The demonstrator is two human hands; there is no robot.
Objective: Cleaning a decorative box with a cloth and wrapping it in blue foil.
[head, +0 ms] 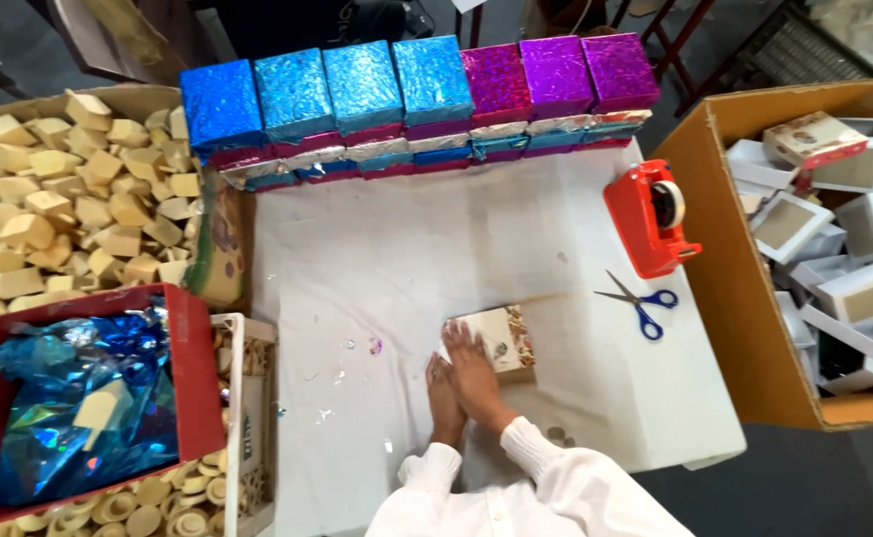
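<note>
Hands, my left hand (pixel 443 383) and right hand (pixel 473 363), press flat on the small box (pixel 504 338) mid-frame; uneven pressure could skid it across the counter (pixel 406 249).

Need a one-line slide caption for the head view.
Both hands press a small patterned box on a white table beside scissors and stacked foil-wrapped boxes.

Table (pixel 436 229) under white sheet, evenly lit. Grey floor (pixel 784 487) shows right of hands and beyond far table edge. Dark chair legs (pixel 670 25) stand far ahead to right; brown furniture piece (pixel 108 40) far left.
</note>
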